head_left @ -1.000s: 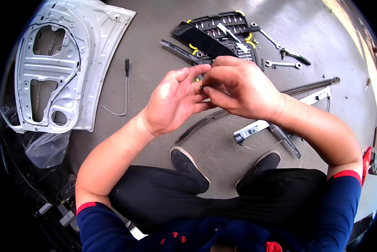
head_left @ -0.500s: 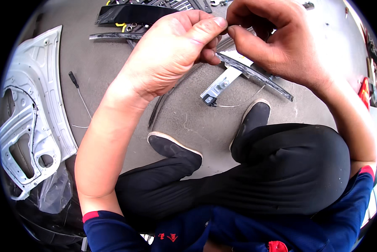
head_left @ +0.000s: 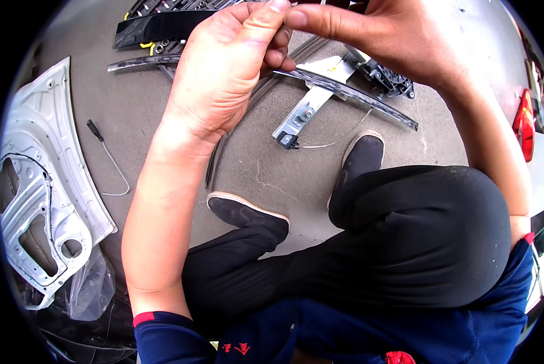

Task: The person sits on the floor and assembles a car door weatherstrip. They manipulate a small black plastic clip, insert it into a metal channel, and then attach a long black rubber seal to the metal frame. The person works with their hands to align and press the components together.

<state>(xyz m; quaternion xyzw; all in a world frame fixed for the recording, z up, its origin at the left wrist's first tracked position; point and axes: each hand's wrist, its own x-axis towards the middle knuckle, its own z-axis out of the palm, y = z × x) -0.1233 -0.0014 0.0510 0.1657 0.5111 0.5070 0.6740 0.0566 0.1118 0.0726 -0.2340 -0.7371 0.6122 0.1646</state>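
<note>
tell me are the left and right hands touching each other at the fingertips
Touching. The head view shows the left hand and right hand meeting thumb tip to fingertip at the top edge, with no gap between them.

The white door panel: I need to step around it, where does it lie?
In the head view, the white door panel lies on the floor at the person's far left, beside the left forearm.

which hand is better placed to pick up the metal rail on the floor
Right, probably. The right hand hangs nearly over the metal rail, while the left hand sits further to its left. Both hands' fingers are pinched together at the top, so either must let go first.
</note>
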